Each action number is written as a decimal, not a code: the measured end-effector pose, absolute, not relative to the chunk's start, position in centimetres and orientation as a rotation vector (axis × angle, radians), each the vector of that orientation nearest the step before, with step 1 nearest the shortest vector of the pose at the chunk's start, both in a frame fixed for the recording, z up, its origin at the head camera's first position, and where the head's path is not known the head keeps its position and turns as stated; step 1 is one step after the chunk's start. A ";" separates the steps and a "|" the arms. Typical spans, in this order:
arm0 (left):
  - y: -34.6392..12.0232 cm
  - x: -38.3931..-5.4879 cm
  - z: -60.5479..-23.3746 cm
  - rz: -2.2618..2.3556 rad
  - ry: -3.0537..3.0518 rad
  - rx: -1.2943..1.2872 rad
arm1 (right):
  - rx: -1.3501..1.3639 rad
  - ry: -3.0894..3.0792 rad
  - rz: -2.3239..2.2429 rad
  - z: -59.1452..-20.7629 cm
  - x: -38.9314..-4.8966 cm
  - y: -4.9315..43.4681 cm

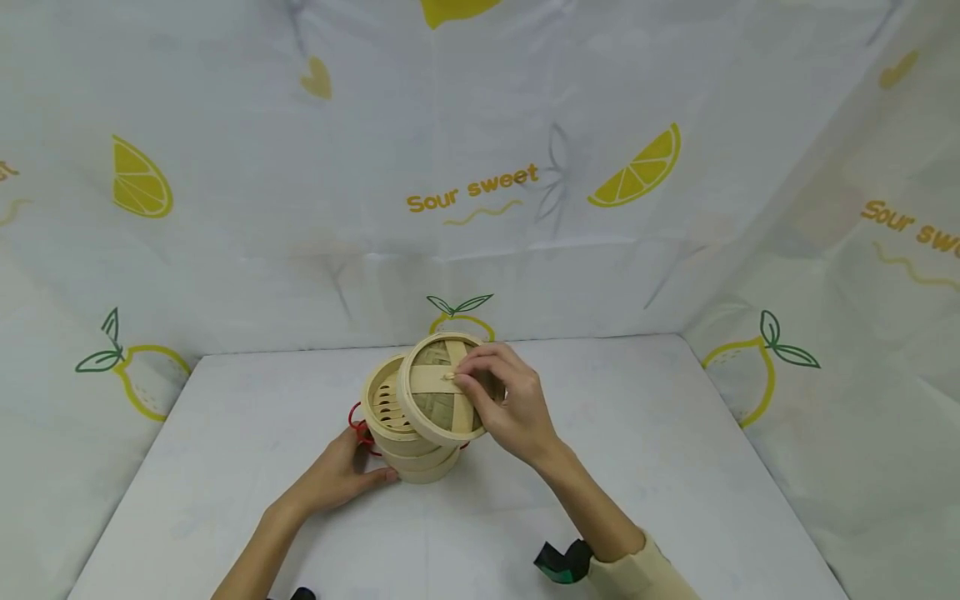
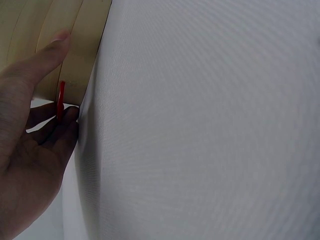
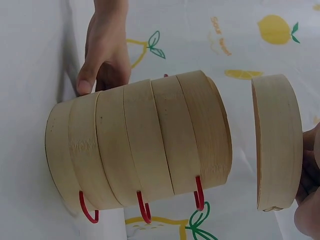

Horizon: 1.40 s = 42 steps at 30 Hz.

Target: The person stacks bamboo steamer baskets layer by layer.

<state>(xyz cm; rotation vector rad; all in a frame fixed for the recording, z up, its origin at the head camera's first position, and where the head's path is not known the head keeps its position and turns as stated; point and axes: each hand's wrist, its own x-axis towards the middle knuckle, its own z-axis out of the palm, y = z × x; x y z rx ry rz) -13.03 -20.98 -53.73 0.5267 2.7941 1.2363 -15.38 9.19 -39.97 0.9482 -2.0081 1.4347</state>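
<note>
A round stacked bamboo steamer stands on the white table, its slatted top tier partly visible in the head view. Red loop handles stick out from its tiers. My left hand holds the steamer low on its left side; in the left wrist view the thumb lies against the wall and the fingers reach round by a red loop. With thumb and fingers, my right hand pinches the small loop on top of the woven lid. The right wrist view shows the lid tilted and apart from the stack.
White tabletop extends around the steamer. Behind it and at the sides hangs a white cloth printed with lemons and lettering. A black and green strap hangs by the right forearm.
</note>
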 end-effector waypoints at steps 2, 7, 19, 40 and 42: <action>-21.0 -13.0 -53.7 1.237 2.795 0.528 | 0.943 -2.008 1.438 -39.9 -15.4 9.0; -20.9 -13.0 -53.5 1.243 2.792 0.527 | 0.950 -1.997 1.452 -39.8 -15.6 8.5; -21.0 -12.8 -53.3 1.257 2.787 0.541 | 0.986 -1.976 1.465 -39.7 -16.2 7.0; -21.2 -12.9 -53.7 1.238 2.794 0.560 | 1.013 -1.996 1.405 -39.7 -16.6 4.8; -21.2 -12.9 -53.7 1.237 2.790 0.553 | 1.019 -2.008 1.385 -39.6 -16.7 4.7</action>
